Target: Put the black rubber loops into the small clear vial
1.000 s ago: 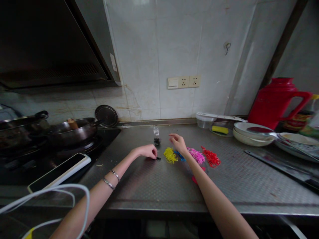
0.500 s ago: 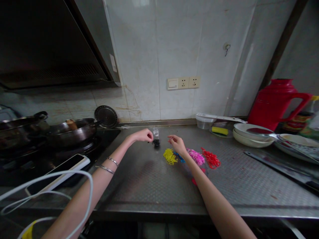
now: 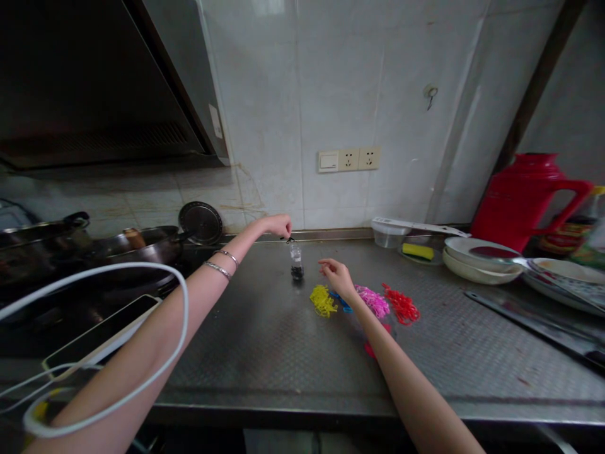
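My left hand (image 3: 280,225) is closed in a pinch on some black rubber bands (image 3: 290,239), just over the mouth of a small clear bottle (image 3: 295,252). The bottle stands upright with black pieces at its bottom and a pale label. To the right of it my right hand (image 3: 336,275) hovers, fingers loosely stretched and apart, with nothing visible in them. Near it lie piles of rubber bands: yellow (image 3: 323,301), pink (image 3: 373,301) and red (image 3: 401,304). A blue pile (image 3: 344,304) is partly hidden behind my right hand.
At the left is a stove with a pan (image 3: 146,246) and a phone-like device (image 3: 101,334); a white cable (image 3: 182,315) loops across my left forearm. Stacked bowls (image 3: 477,265), a yellow sponge (image 3: 418,251), a knife (image 3: 529,325) and a red thermos (image 3: 515,195) occupy the right.
My left hand has risen from beside the bottle's base to above its mouth, carrying black rubber bands. My right hand has barely moved.
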Action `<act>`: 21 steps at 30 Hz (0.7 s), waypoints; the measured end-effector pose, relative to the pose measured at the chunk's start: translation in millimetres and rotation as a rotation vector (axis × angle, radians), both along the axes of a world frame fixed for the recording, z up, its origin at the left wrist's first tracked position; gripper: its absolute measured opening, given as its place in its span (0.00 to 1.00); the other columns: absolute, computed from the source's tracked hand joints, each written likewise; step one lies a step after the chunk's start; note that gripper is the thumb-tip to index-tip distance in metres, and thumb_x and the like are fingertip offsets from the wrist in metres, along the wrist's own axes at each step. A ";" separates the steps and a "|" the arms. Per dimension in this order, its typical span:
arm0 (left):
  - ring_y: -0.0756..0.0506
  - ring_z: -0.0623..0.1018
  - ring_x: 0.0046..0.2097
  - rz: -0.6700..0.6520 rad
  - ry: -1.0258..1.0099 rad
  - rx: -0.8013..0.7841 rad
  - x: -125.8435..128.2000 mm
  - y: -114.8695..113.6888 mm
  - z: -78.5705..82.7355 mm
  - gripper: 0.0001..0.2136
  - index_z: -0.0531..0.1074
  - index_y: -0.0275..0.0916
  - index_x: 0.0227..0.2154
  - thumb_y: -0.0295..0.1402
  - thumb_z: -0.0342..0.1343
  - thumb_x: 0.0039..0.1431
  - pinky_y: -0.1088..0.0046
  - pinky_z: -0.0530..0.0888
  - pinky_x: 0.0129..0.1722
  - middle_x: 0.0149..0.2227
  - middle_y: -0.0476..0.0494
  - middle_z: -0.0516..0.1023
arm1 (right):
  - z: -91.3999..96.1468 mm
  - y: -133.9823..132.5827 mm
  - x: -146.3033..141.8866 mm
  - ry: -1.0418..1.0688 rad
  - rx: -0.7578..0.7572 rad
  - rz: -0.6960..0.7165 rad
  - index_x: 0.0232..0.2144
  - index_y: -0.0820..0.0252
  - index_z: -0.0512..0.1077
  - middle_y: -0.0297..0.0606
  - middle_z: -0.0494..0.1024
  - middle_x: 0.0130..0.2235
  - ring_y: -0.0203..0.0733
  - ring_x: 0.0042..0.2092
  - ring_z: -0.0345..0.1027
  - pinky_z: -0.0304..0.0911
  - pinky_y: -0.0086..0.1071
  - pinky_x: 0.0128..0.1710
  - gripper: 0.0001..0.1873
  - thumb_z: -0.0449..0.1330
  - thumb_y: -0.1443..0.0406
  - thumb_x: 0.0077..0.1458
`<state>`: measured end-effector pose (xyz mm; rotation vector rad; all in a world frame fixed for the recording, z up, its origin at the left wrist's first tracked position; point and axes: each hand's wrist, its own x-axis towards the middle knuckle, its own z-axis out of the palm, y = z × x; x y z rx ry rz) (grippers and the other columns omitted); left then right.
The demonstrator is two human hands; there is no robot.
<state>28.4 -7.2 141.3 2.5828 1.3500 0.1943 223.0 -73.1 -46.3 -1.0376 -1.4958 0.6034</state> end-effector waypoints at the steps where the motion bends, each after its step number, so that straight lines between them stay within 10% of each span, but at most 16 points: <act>1: 0.54 0.64 0.20 0.006 0.027 0.002 2.7 1.4 0.0 0.04 0.74 0.34 0.15 0.23 0.55 0.32 0.79 0.57 0.22 0.15 0.50 0.71 | 0.1 -0.1 -0.1 -0.005 0.002 -0.001 0.34 0.62 0.72 0.35 0.74 0.25 0.37 0.27 0.67 0.62 0.29 0.29 0.16 0.49 0.65 0.45; 21: 0.52 0.64 0.21 0.012 0.159 -0.024 28.4 11.8 -12.1 0.05 0.71 0.36 0.10 0.20 0.56 0.28 0.78 0.59 0.24 0.14 0.48 0.69 | 3.9 -3.7 -0.3 -0.034 -0.009 -0.007 0.34 0.62 0.72 0.35 0.74 0.25 0.37 0.28 0.67 0.61 0.28 0.29 0.15 0.49 0.66 0.46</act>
